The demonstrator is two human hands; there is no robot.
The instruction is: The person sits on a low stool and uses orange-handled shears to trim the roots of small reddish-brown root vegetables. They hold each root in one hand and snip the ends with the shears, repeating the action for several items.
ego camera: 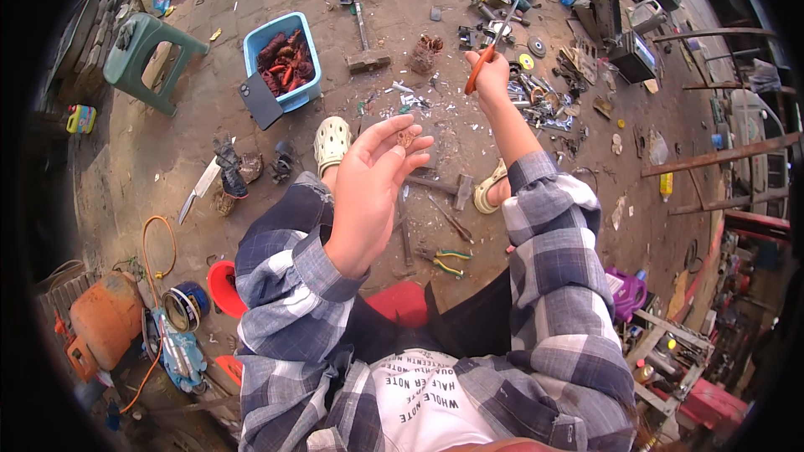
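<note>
My left hand (pixel 370 194) is raised in front of me, palm partly up. A small copper-coloured piece (pixel 405 138) is held between its thumb and fingers. Farther out and to the right, my right hand (pixel 493 78) grips a tool with orange handles (pixel 478 70), apparently scissors, its long metal blade pointing away from me. On the paving beyond my hands stands a bundle of copper wire (pixel 426 53). White and green scraps (pixel 411 100) lie scattered on the ground nearer to me. Beneath my left hand, a dark flat plate is partly hidden.
A blue plastic bin (pixel 301 97) holds reddish copper windings, with a phone (pixel 260 100) on its rim. Nearby lie a sledgehammer (pixel 367 61), a hammer (pixel 463 192), pliers (pixel 449 258) and a knife (pixel 201 185). Metal parts (pixel 543 100) crowd the right; a green stool (pixel 141 56) stands left.
</note>
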